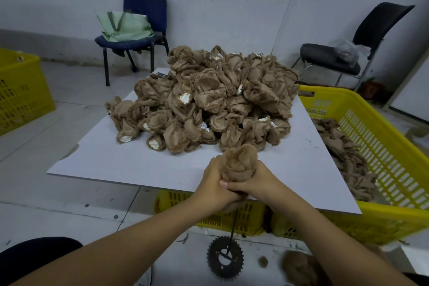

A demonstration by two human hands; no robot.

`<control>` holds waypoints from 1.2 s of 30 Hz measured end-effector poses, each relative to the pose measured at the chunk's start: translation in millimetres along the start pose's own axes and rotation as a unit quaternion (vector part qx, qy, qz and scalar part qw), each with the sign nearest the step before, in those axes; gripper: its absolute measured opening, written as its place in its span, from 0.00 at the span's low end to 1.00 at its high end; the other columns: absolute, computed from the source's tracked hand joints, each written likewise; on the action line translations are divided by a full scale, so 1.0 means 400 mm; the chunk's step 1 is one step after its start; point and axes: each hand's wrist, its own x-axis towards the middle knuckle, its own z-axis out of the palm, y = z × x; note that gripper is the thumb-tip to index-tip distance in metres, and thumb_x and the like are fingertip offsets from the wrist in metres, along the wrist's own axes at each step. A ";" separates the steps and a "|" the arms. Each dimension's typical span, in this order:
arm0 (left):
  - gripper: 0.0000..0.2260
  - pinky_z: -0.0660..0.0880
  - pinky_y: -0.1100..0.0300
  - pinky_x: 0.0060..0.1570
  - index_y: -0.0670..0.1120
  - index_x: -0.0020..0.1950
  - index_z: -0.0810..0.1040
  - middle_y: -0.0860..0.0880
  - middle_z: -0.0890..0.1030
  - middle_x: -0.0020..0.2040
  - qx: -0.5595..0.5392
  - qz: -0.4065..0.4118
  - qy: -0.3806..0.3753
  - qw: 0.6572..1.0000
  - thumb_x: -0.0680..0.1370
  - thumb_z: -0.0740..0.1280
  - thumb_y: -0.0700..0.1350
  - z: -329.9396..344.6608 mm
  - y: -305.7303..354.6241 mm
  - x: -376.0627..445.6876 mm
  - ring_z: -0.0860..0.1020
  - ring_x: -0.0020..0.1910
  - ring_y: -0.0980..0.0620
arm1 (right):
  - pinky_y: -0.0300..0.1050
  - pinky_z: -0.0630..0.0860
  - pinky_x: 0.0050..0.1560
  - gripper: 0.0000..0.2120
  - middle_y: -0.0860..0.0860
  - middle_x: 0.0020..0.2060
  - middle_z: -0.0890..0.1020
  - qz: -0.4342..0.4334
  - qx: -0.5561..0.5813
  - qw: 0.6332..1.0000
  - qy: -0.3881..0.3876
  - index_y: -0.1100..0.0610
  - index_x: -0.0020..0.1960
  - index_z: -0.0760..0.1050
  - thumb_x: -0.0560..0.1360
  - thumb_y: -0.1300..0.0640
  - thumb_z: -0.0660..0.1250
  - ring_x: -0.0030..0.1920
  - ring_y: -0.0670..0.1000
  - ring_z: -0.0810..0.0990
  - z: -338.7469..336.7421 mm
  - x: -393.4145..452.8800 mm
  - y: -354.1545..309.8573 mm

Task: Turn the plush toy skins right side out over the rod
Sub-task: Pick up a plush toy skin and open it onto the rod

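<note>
Both hands grip one brown plush skin point(239, 163) that sits over the top of a thin black rod point(232, 230). My left hand point(212, 183) wraps its lower left side; my right hand point(254, 182) wraps the right side, fingers overlapping in front. The skin's fuzzy side shows at the top. The rod stands on a black toothed gear base point(224, 259) on the floor. A large pile of inside-out brown skins point(206, 100) lies on the white board point(97, 158) just beyond my hands.
A yellow crate point(380, 146) at the right holds more brown skins; another yellow crate point(21, 90) stands at the far left. Crates support the board. Two chairs point(144, 18) stand by the wall. Brown fluff point(299, 267) lies on the floor near the gear.
</note>
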 end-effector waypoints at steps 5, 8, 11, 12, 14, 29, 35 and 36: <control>0.34 0.73 0.53 0.51 0.54 0.67 0.67 0.53 0.65 0.56 0.214 0.180 0.094 0.956 0.65 0.79 0.49 -0.026 0.069 0.010 0.68 0.55 0.50 | 0.37 0.80 0.52 0.28 0.44 0.51 0.86 -0.048 0.100 0.993 -0.045 0.51 0.58 0.77 0.62 0.66 0.82 0.57 0.45 0.83 -0.039 -0.017 -0.081; 0.38 0.71 0.51 0.53 0.48 0.75 0.63 0.48 0.65 0.57 0.283 0.246 0.083 0.923 0.69 0.77 0.46 -0.033 0.099 0.004 0.68 0.55 0.46 | 0.39 0.80 0.52 0.29 0.53 0.54 0.85 -0.039 0.111 0.989 -0.091 0.60 0.61 0.78 0.61 0.66 0.80 0.58 0.50 0.83 -0.059 -0.024 -0.092; 0.40 0.72 0.50 0.51 0.44 0.76 0.63 0.44 0.67 0.57 0.386 0.254 0.058 0.885 0.68 0.77 0.41 -0.039 0.095 -0.010 0.69 0.53 0.44 | 0.38 0.80 0.51 0.25 0.53 0.52 0.85 -0.021 0.078 0.994 -0.072 0.60 0.58 0.78 0.63 0.70 0.77 0.56 0.49 0.83 -0.065 -0.029 -0.068; 0.41 0.72 0.51 0.50 0.43 0.76 0.63 0.43 0.69 0.57 0.430 0.256 0.044 0.865 0.67 0.78 0.40 -0.038 0.085 -0.012 0.69 0.53 0.44 | 0.36 0.79 0.50 0.20 0.54 0.53 0.85 -0.024 0.049 0.996 -0.067 0.59 0.56 0.79 0.66 0.72 0.75 0.55 0.47 0.83 -0.058 -0.031 -0.062; 0.42 0.69 0.53 0.50 0.40 0.76 0.62 0.42 0.71 0.58 0.474 0.235 0.008 0.849 0.66 0.79 0.40 -0.034 0.065 -0.019 0.71 0.54 0.43 | 0.30 0.77 0.45 0.16 0.63 0.56 0.81 -0.035 -0.009 0.998 -0.042 0.61 0.55 0.78 0.73 0.76 0.67 0.52 0.50 0.83 -0.041 -0.032 -0.048; 0.35 0.71 0.48 0.67 0.48 0.77 0.61 0.50 0.64 0.71 0.198 0.043 -0.181 0.962 0.73 0.69 0.33 -0.075 0.116 -0.016 0.66 0.70 0.48 | 0.23 0.72 0.43 0.10 0.50 0.48 0.75 0.050 -0.046 0.997 0.042 0.62 0.61 0.73 0.83 0.68 0.58 0.57 0.51 0.76 0.109 -0.046 -0.010; 0.48 0.65 0.40 0.73 0.54 0.82 0.45 0.47 0.50 0.81 0.141 -0.011 -0.160 0.977 0.73 0.70 0.30 -0.089 0.131 -0.011 0.54 0.80 0.43 | 0.33 0.75 0.51 0.12 0.44 0.54 0.76 0.005 0.101 0.991 0.086 0.46 0.57 0.71 0.84 0.62 0.55 0.53 0.42 0.75 0.154 -0.051 -0.035; 0.48 0.68 0.41 0.70 0.53 0.82 0.48 0.46 0.54 0.80 0.136 -0.026 -0.165 0.977 0.71 0.70 0.31 -0.097 0.131 -0.009 0.58 0.78 0.43 | 0.38 0.77 0.53 0.12 0.48 0.53 0.77 0.020 0.109 0.991 0.078 0.47 0.54 0.72 0.84 0.63 0.55 0.53 0.45 0.76 0.162 -0.054 -0.045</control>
